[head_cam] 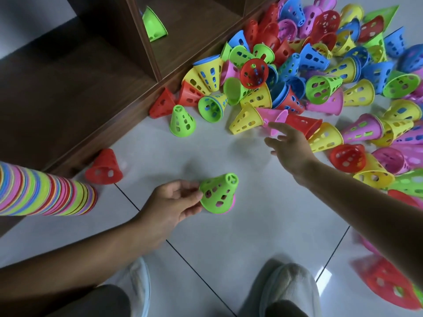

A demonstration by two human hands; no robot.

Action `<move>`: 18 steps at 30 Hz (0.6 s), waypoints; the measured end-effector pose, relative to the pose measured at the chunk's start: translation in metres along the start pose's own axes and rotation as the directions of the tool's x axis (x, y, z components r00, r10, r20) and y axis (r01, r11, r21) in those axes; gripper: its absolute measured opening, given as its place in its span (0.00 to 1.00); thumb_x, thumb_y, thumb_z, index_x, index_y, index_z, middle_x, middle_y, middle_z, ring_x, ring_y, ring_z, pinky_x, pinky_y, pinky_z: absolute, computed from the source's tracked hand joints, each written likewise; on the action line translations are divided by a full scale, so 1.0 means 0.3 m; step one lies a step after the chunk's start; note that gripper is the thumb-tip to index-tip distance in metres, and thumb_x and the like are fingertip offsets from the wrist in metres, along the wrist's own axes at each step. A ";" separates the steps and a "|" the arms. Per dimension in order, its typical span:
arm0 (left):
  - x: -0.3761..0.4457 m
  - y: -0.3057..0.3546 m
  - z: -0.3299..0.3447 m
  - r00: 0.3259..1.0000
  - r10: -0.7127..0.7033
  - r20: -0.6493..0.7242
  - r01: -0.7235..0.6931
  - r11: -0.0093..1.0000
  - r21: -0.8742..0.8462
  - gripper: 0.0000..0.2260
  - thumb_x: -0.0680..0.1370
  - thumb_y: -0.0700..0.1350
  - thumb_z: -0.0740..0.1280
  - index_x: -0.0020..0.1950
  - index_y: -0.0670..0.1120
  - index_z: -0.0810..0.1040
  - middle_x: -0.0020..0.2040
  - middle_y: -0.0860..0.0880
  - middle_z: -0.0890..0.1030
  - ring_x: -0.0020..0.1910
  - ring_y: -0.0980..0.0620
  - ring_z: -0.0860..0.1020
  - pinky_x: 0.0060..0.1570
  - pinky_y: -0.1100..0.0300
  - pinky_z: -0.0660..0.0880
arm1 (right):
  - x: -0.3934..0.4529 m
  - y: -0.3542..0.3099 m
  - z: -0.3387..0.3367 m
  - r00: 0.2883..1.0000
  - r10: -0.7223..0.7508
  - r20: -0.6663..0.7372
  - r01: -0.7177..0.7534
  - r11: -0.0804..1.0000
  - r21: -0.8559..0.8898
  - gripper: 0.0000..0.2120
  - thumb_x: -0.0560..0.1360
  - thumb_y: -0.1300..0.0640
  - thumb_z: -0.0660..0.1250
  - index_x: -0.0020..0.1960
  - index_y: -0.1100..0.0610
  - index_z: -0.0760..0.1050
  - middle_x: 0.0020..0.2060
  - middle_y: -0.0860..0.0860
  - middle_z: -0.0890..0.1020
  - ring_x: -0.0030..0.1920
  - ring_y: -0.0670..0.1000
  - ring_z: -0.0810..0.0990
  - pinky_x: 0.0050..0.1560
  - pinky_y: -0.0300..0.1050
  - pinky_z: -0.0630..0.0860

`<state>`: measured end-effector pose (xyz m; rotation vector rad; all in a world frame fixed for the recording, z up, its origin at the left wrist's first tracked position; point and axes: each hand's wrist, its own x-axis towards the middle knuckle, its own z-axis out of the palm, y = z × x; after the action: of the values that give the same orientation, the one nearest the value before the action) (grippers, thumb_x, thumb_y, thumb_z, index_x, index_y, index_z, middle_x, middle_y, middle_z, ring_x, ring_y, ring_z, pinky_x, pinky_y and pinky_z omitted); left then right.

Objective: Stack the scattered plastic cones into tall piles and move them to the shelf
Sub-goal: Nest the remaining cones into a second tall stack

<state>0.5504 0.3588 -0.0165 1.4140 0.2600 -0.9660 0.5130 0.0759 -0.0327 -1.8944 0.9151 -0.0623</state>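
My left hand (172, 200) grips a green perforated cone (218, 194) by its rim, with a pink cone nested underneath, low over the white tile floor. My right hand (289, 146) is stretched out with fingers spread, empty, just short of a pink cone (273, 118) lying on its side at the near edge of the heap. A big heap of scattered cones (320, 76) in red, yellow, blue, green and pink fills the upper right. A tall multicoloured stack of cones (45, 191) lies at the left edge. The dark wooden shelf (96, 72) holds one green cone (153, 25).
A lone red cone (104, 167) and a green cone (182, 121) sit near the shelf's base. More cones run along the right edge, with a red one (386, 284) at the bottom right. My two slippered feet (290, 289) are at the bottom.
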 end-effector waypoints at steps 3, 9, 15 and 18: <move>0.013 -0.026 0.016 0.999 -0.034 -0.010 0.034 0.999 0.018 0.05 0.76 0.30 0.68 0.48 0.39 0.79 0.45 0.41 0.83 0.41 0.51 0.83 0.42 0.63 0.80 | 0.042 -0.004 -0.008 0.999 0.020 0.047 -0.020 1.000 -0.008 0.24 0.79 0.55 0.68 0.73 0.48 0.70 0.71 0.56 0.72 0.66 0.56 0.75 0.60 0.56 0.79; 0.027 -0.037 -0.001 0.998 -0.065 -0.003 0.065 0.996 0.054 0.03 0.78 0.33 0.69 0.51 0.36 0.78 0.49 0.36 0.84 0.48 0.43 0.85 0.47 0.59 0.82 | 0.017 -0.040 -0.018 0.998 -0.013 0.068 0.010 0.999 0.045 0.22 0.79 0.58 0.68 0.72 0.55 0.71 0.65 0.54 0.78 0.63 0.53 0.77 0.65 0.59 0.75; 0.029 0.022 -0.083 0.998 -0.069 -0.015 0.070 0.995 0.071 0.05 0.79 0.38 0.67 0.53 0.37 0.79 0.45 0.41 0.84 0.45 0.44 0.85 0.52 0.55 0.82 | -0.114 -0.114 -0.026 0.999 -0.043 0.000 0.042 0.969 0.245 0.16 0.79 0.62 0.66 0.66 0.55 0.77 0.58 0.47 0.82 0.60 0.48 0.79 0.67 0.54 0.74; 0.033 0.058 -0.130 0.996 -0.011 -0.088 0.019 0.996 0.093 0.04 0.79 0.40 0.67 0.52 0.39 0.78 0.44 0.42 0.83 0.43 0.45 0.84 0.53 0.54 0.80 | -0.189 -0.150 -0.029 0.999 -0.018 -0.039 0.031 0.931 0.363 0.14 0.78 0.63 0.67 0.63 0.54 0.79 0.53 0.44 0.83 0.57 0.47 0.80 0.66 0.51 0.75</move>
<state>0.5834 0.3877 -0.0187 1.5440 0.2937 -0.9397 0.4944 0.1144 0.0264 -1.5621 0.8383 -0.2643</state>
